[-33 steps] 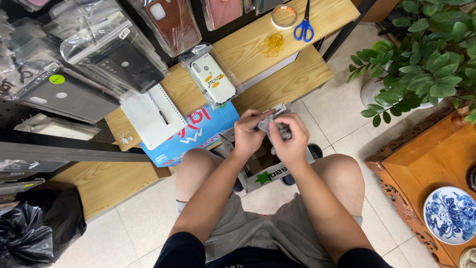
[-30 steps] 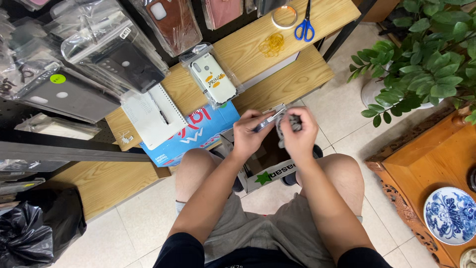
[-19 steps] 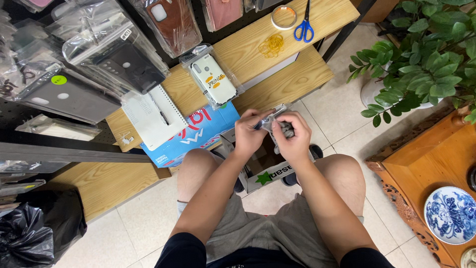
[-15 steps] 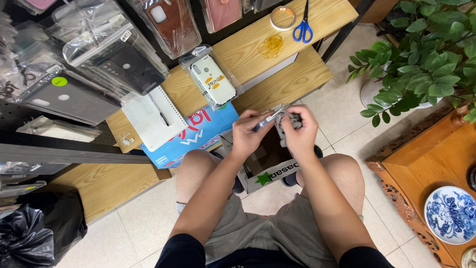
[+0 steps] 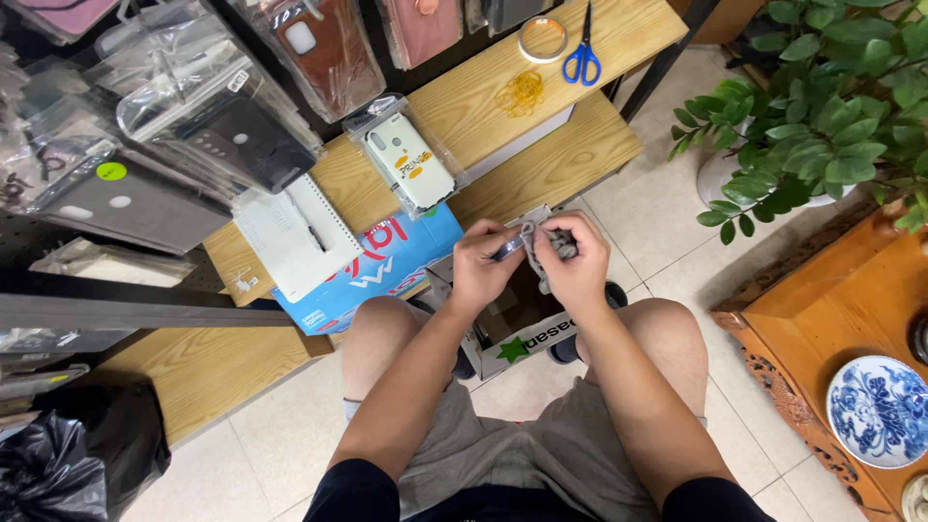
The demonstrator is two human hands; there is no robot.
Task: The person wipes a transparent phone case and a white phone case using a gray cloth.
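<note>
Right hand (image 5: 577, 263) drawn back beside left hand (image 5: 480, 271), both gripping grey cloth (image 5: 537, 242)

Half a second back our right hand (image 5: 572, 259) sits a little apart from our left hand (image 5: 483, 266), out toward the right of the frame centre, with the slim silvery object (image 5: 507, 249) stretched visibly between them. Now we have drawn the right hand in leftward, so both hands press close together again above the open cardboard box (image 5: 517, 324), much as they sat about a second ago. The grey cloth (image 5: 537, 253) bunches between our fingers and covers most of the silvery object, of which only a short end shows by the left thumb. The hands thus swing apart and together in turn.
</note>
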